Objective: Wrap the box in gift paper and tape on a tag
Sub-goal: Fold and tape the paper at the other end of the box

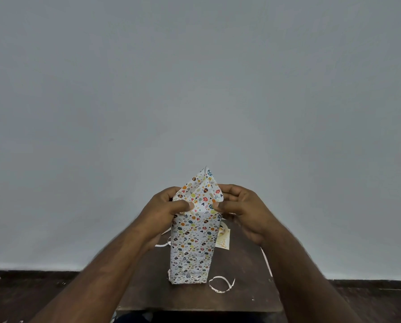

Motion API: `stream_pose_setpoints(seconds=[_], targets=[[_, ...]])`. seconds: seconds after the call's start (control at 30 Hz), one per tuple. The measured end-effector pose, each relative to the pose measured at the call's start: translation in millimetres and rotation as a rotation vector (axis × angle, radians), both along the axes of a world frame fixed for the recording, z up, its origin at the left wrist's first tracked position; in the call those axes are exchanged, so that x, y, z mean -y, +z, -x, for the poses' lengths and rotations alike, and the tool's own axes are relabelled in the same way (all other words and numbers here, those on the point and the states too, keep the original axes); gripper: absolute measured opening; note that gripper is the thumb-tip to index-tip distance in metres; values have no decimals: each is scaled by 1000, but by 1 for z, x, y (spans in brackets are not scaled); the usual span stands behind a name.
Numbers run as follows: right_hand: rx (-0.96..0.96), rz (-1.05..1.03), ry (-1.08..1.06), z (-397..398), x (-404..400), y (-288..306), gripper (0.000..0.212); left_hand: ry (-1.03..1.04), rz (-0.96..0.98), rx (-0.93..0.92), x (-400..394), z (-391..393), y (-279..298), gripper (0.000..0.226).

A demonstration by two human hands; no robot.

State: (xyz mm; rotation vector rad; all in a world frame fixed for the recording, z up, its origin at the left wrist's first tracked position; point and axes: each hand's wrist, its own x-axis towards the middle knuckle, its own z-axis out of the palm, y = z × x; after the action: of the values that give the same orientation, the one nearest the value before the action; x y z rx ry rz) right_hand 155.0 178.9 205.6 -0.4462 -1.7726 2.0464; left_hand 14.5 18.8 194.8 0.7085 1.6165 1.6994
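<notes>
A tall box wrapped in white gift paper (193,248) with small coloured eggs and hearts stands on end on a small dark wooden table (236,297). Its top end is loose paper folded up into a point. My left hand (164,210) grips the left side of that top flap, thumb pressed on the front. My right hand (239,206) pinches the right side, thumb on the front too. A pale yellow tag (223,240) with gold writing lies on the table behind the box, partly hidden.
A curled strip of white ribbon or backing (221,284) lies on the table right of the box's base. Another white curl (163,244) shows by my left wrist. A plain grey wall fills the background; dark floor lies either side of the table.
</notes>
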Motion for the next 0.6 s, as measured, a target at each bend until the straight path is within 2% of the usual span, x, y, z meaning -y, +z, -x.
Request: stream_pose_setpoints(seconds=[0.1,0.2,0.3,0.37,0.5,0.6], targets=[[19,9,-23,1,1,1,42,8,9,3,-1,0,-4,30],[3,-102,-131,3,3,0,47,19,-4,-1,-3,-1,-5,31],[37,-312,-223,2,3,-2,25,12,-23,-3,-2,-2,-4,31],[102,-486,-203,0,3,-2,11,11,-24,-3,-1,-2,-5,31],[144,-632,-200,0,3,3,13,19,-25,-7,-1,-1,-6,32],[173,-585,-160,-1,3,5,11,17,-24,4,1,0,-5,32]])
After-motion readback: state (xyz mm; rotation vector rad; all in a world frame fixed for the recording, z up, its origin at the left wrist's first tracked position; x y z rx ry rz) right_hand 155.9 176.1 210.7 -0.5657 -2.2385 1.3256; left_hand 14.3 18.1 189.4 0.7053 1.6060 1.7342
